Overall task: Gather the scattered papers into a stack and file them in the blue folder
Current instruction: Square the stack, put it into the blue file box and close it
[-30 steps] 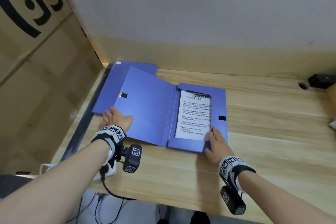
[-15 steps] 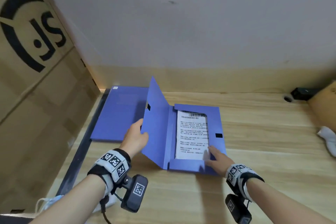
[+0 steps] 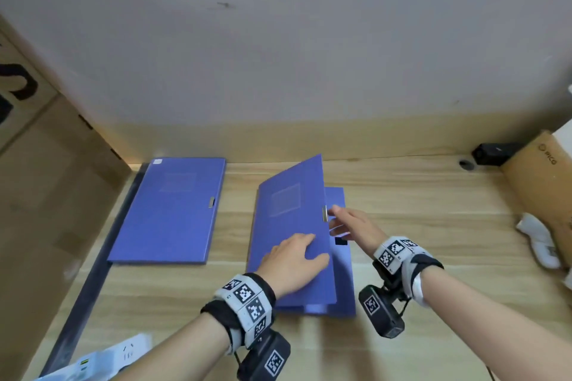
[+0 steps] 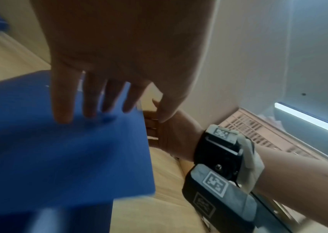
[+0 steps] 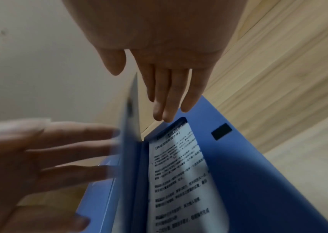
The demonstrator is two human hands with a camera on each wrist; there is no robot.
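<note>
1. Fingers [image 3: 305,240] of our left hand [image 3: 291,260] lie straight, spread on the blue folder [image 3: 291,226] cover, pressing it down on the surface [image 3: 433,210].
2. Our right hand [image 3: 353,226] hovers open, fingers loosely straight, beside the clasp [image 3: 324,213].
3. Papers [image 5: 179,165] sit filed inside; we judge only closing remains.

I count two flat blue plastic folders [image 3: 173,210] [image 3: 291,226], one printed white paper stack [image 5: 181,173], two brown cardboard boxes [image 3: 46,210] [image 3: 544,182], one small black box [image 3: 495,153].
</note>
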